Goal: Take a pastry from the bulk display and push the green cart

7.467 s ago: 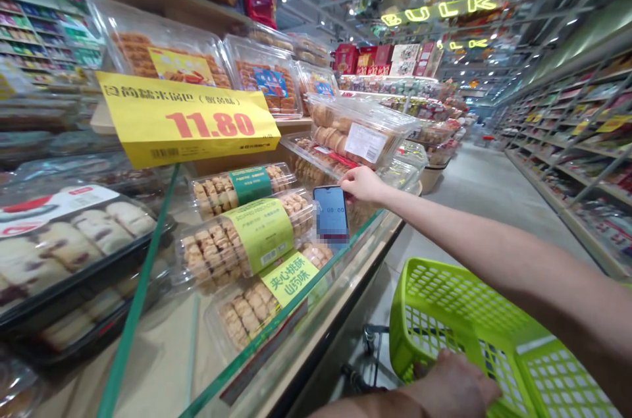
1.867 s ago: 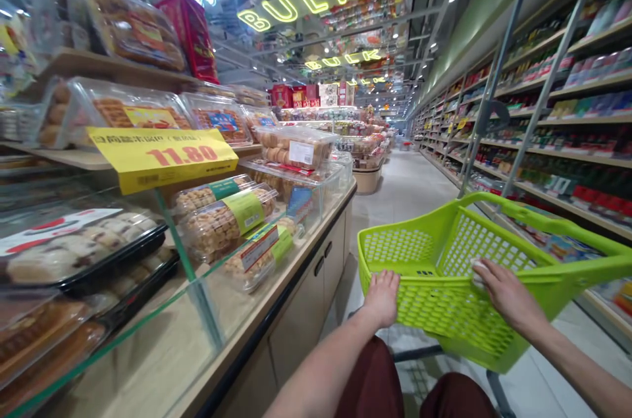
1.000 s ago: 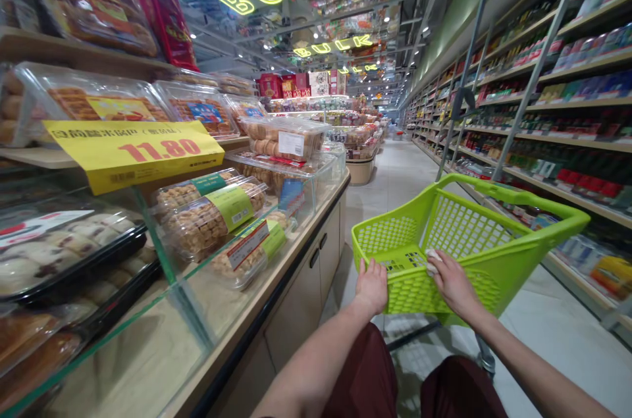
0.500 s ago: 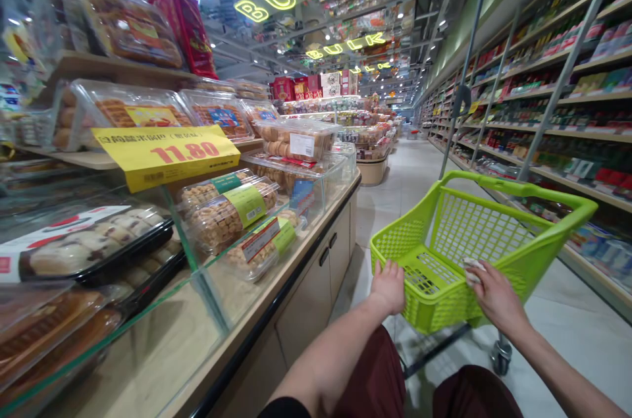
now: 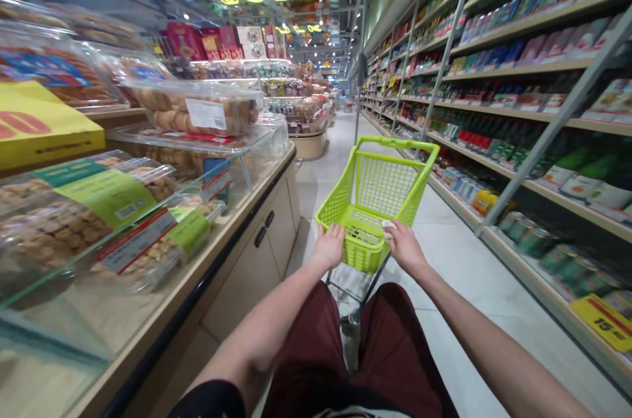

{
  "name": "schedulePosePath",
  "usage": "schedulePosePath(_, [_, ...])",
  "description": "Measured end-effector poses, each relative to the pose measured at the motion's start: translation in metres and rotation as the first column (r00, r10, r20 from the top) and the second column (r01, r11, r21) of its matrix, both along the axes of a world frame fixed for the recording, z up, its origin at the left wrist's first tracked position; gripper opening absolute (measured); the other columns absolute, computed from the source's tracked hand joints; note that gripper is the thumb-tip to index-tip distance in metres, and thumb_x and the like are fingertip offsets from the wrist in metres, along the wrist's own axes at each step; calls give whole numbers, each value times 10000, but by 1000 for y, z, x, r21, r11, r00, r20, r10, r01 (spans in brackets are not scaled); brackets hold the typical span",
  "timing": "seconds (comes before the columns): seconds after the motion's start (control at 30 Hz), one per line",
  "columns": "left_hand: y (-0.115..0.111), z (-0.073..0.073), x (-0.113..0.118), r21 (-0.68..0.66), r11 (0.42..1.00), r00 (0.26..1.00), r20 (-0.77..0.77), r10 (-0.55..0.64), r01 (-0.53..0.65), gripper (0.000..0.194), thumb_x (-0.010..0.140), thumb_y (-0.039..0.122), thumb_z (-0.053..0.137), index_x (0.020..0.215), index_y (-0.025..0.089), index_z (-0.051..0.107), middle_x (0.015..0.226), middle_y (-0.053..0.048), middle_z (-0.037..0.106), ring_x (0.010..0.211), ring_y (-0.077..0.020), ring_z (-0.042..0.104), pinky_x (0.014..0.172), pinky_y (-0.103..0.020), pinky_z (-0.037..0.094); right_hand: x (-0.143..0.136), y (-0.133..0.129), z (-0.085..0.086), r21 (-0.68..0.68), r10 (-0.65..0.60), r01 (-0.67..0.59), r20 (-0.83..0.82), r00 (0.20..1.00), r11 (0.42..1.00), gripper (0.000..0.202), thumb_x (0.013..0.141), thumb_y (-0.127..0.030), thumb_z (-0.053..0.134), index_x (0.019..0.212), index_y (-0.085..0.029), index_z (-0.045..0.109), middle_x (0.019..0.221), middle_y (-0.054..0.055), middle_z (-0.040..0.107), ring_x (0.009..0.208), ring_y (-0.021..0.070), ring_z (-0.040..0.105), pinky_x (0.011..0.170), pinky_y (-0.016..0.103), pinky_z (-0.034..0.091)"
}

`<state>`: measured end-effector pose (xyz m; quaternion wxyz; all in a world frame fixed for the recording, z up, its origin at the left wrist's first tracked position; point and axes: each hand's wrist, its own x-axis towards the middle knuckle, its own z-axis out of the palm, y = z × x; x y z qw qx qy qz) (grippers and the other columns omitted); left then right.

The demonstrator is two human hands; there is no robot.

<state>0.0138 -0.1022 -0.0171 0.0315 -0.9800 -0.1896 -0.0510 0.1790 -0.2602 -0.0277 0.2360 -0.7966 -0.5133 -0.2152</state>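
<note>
A lime green plastic basket cart (image 5: pixel 378 191) stands in the aisle in front of me, with nothing visible inside it. My left hand (image 5: pixel 330 244) grips the left part of its near rim. My right hand (image 5: pixel 403 245) grips the right part of the rim and has a small white crumpled scrap (image 5: pixel 387 226) pinched against it. Both arms are stretched forward. My legs in dark red trousers show below.
A display counter (image 5: pixel 232 220) with a glass front (image 5: pixel 162 204) runs along my left, stacked with clear boxes of biscuits and pastries (image 5: pixel 197 112) and a yellow price sign (image 5: pixel 44 125). Tall shelves of packaged goods (image 5: pixel 518 82) line the right. The tiled aisle (image 5: pixel 336 141) stretches ahead.
The cart has rolled forward down the aisle and straightened. My arms have stretched out with it. The pastry counter has slid back to my left; the phone from much earlier is gone from my hand.
</note>
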Motion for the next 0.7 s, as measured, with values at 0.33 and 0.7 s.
schedulePosePath(0.33, [-6, -10, 12, 19, 999, 999, -9, 44, -44, 610, 727, 196, 356, 1309, 96, 206, 1393, -120, 235, 1285, -269, 138, 1024, -537, 41, -60, 3, -14, -5, 80, -80, 88, 993, 997, 350, 701, -70, 453, 1019, -170, 559, 1174, 111, 478, 1063, 244, 409, 873, 390, 378])
schedulePosePath(0.7, [-13, -11, 12, 44, 999, 999, 43, 16, -18, 579, 716, 127, 333, 1289, 101, 256, 1371, -115, 290, 1285, -245, 153, 1019, -547, 52, -28, 6, -26, 45, -111, 108, 59, 992, 993, 356, 742, -78, 410, 1070, -120, 539, 1147, 145, 498, 1078, 247, 398, 892, 392, 354])
